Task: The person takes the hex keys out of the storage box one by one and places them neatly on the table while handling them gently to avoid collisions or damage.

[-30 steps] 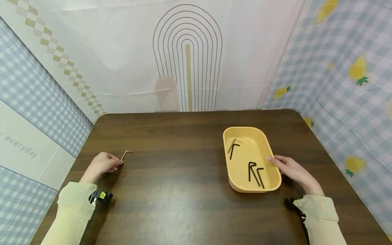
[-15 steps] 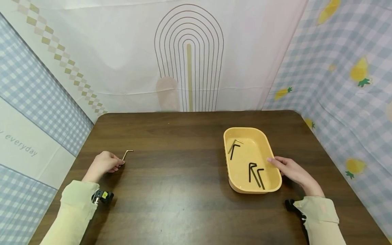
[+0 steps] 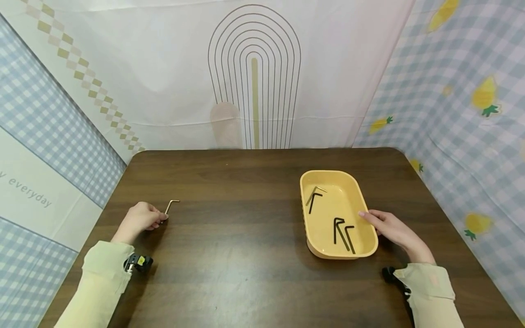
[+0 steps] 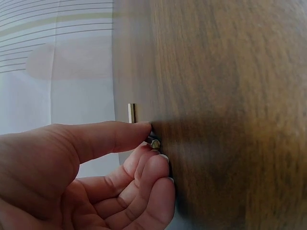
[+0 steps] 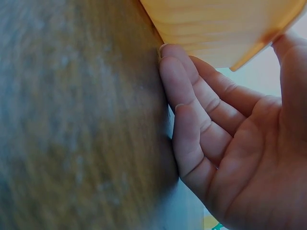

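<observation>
"Grip first: what does the bare left hand (image 3: 141, 217) have?"

"I have thumb and fingertips clamped on a brass-coloured, L-shaped metal hex key (image 3: 168, 207). Its bent end points away to the right; on the left wrist view a small end shows between thumb and fingers."

"Touching the table?"

"I can't tell. The hand is low at the left side of the dark brown wood-grain table (image 3: 229, 205)."

"And the bare right hand (image 3: 389, 225)?"

"Clamped on the right wall of a yellow, oblong plastic tray (image 3: 340, 200), thumb over the rim, fingers outside. The tray is well apart from the key."

"Inside it?"

"At the far left, a second brass-coloured key (image 3: 310, 197) beside a black L-shaped key (image 3: 312, 204). Nearer me, three dark L-shaped keys (image 3: 342, 238), two overlapping at their bends."

"Beyond?"

"I see a white cloth printed with nested arches (image 3: 275, 86) behind, and blue-and-white checked cloth with yellow fruit (image 3: 459, 146) on the right."
</observation>
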Available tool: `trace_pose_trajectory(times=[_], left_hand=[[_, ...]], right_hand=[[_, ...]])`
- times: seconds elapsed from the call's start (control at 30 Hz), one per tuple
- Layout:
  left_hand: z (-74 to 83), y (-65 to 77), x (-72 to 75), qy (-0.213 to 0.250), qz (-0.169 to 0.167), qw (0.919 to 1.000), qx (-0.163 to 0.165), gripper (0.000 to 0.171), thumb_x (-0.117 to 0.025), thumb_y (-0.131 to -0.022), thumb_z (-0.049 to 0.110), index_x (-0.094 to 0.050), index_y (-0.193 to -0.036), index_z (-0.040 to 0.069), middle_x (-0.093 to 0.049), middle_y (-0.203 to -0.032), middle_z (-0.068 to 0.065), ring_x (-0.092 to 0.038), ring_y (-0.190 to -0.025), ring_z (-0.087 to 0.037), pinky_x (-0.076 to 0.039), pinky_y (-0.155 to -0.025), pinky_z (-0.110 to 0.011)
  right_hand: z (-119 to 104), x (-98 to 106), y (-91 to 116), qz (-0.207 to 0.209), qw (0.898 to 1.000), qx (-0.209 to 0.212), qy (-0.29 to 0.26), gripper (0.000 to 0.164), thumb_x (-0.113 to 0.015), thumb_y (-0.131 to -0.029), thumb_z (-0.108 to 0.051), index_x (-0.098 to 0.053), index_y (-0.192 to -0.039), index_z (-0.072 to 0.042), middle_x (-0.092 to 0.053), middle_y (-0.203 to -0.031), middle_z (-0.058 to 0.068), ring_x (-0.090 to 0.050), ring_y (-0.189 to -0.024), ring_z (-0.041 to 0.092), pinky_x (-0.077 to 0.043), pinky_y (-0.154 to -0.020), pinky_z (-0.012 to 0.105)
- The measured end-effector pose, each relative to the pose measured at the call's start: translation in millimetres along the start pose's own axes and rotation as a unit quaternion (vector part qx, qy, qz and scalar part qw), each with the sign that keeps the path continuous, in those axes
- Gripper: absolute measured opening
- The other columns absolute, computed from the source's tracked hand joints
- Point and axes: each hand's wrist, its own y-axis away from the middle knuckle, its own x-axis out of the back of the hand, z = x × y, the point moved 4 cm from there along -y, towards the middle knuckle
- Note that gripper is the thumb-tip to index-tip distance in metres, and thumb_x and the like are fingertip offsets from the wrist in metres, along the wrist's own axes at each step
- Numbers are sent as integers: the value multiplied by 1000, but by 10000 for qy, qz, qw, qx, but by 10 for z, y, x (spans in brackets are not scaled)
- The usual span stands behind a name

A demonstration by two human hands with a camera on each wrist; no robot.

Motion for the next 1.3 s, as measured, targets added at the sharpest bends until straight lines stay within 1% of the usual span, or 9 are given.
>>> trace_pose_trajectory(times=[0.3,0.47,0.63,0.73,0.83,0.93,1.1,1.2,1.3], left_hand=[[-2,9,2,35,12,10000,-86,21,-71,-87,17,-70,-79,-2,-63,-62,2,-62,-58,-11,-56,-57,-26],[-1,9,1,10,12,10000,-73,20,-71,-87,17,-70,-79,-2,-63,-62,1,-62,-59,-11,-56,-57,-26],[4,3,8,-29,-65,9999,-94,23,-72,-89,19,-69,-80,-2,-63,-64,1,-62,-60,-11,-57,-58,-27],[11,4,35,-62,-142,9998,-112,27,-72,-92,21,-70,-82,-4,-64,-66,-1,-64,-61,-12,-58,-59,-29],[38,7,104,-61,-142,9997,-163,29,-70,-93,21,-69,-86,-7,-65,-70,-3,-65,-64,-13,-58,-61,-30],[106,-4,199,-45,-26,9996,-261,30,-68,-93,21,-69,-89,-9,-67,-72,-5,-66,-67,-15,-59,-63,-31],[299,-55,323,-174,155,9985,-503,33,-67,-95,25,-71,-94,-7,-70,-72,-3,-68,-69,-16,-58,-63,-29],[426,-107,343,-175,130,9977,-641,34,-66,-96,26,-71,-97,-7,-71,-75,-5,-68,-70,-16,-58,-63,-28],[559,-161,307,-67,10,9967,-812,31,-65,-95,21,-71,-99,-9,-73,-80,-11,-70,-72,-18,-59,-65,-30]], right_hand=[[25,-4,-18,-28,10000,6,20,68,-45,-105,-51,-50,-140,7,-70,-111,11,-66,-92,17,-55,-78,32],[30,-2,-20,-19,10000,-30,29,69,-45,-105,-51,-49,-140,8,-69,-113,12,-66,-93,17,-55,-78,31],[19,2,-9,-18,10000,-13,44,71,-45,-105,-52,-47,-142,9,-69,-116,13,-66,-95,17,-56,-79,32],[13,-2,-3,-10,10000,-14,33,70,-45,-105,-52,-48,-141,8,-69,-115,13,-66,-94,17,-55,-79,31],[8,-12,1,5,10000,-44,12,71,-46,-105,-53,-48,-140,8,-69,-113,12,-66,-92,17,-55,-78,31],[-1,-24,10,-17,10000,-40,-24,70,-46,-105,-52,-49,-140,8,-69,-112,12,-66,-92,17,-55,-78,30],[-6,-27,20,-41,10000,-22,-67,70,-46,-105,-52,-48,-141,8,-69,-114,12,-66,-93,17,-55,-79,31],[-11,-22,18,-55,10000,21,-70,72,-45,-105,-52,-45,-143,9,-68,-117,14,-66,-95,17,-55,-80,32],[-17,-20,15,-52,9999,34,-88,72,-46,-105,-52,-45,-143,9,-68,-118,14,-67,-97,17,-55,-81,33]])
